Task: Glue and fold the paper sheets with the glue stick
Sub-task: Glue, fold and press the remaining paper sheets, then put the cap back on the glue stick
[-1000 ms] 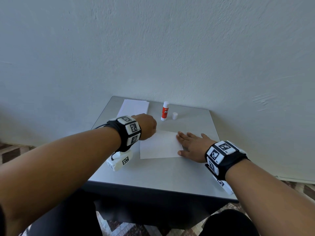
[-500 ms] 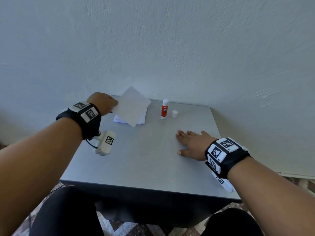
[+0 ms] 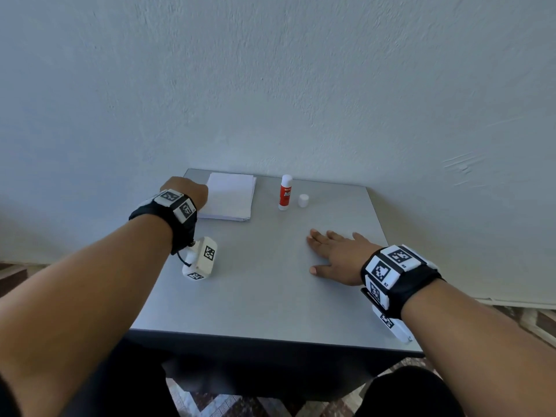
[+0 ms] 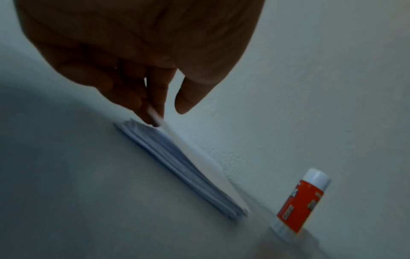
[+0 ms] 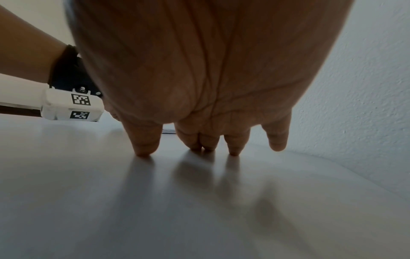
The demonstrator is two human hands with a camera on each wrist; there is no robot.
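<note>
A stack of white paper sheets (image 3: 230,197) lies at the table's far left. My left hand (image 3: 186,191) is at the stack's left edge, fingers curled. In the left wrist view my left hand (image 4: 166,115) has the top sheet's corner lifted off the paper stack (image 4: 188,175), fingertips beneath it and thumb just above. The red and white glue stick (image 3: 285,192) stands uncapped to the right of the stack, also seen as the glue stick (image 4: 301,201). My right hand (image 3: 334,254) lies flat and empty on the bare table, its fingertips (image 5: 144,149) touching the surface.
The glue stick's white cap (image 3: 303,200) stands just right of the stick. The grey table (image 3: 255,296) is small and set against a white wall along its far and right sides. Its near edge is dark.
My left hand carried the sheet from the table's middle up and left, then brought it down onto the stack. My right hand stayed flat where it was.
</note>
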